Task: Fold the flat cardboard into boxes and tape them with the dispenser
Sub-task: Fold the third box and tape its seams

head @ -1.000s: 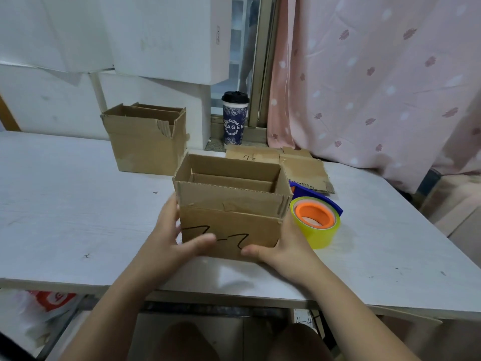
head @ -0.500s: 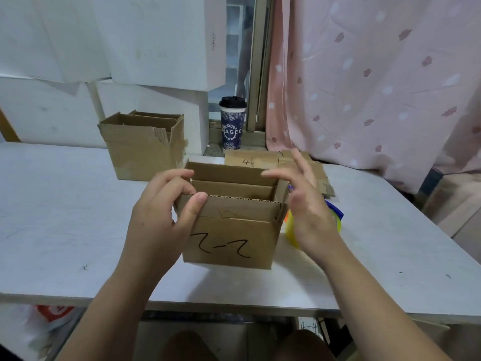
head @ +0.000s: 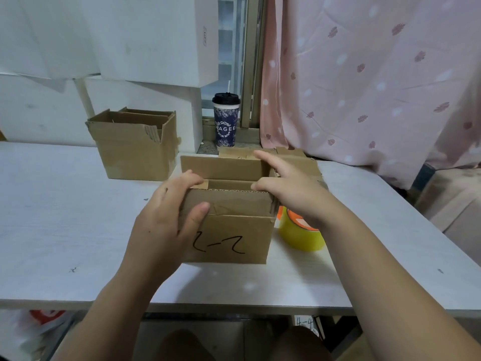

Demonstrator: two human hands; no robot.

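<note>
An open-topped cardboard box marked "2-2" (head: 235, 238) stands on the white table (head: 59, 230) in front of me. My left hand (head: 166, 217) grips the box's near left top corner, fingers over the rim and thumb on the front flap. My right hand (head: 289, 188) hovers over the right top edge with its fingers spread, the thumb at the front rim. A yellow tape roll with an orange core (head: 299, 230) sits right of the box, partly behind my right wrist. Flat cardboard (head: 296, 158) lies behind the box.
A second open cardboard box (head: 135, 149) stands at the back left, before stacked white foam blocks (head: 145, 37). A lidded paper cup (head: 226, 121) sits on the window ledge. A pink curtain (head: 364, 74) hangs at the right. The table's front edge is near my knees.
Both hands rose from the box's lower front to its top rim. My left hand now grips the left corner; my right hand has moved in over the right edge.
</note>
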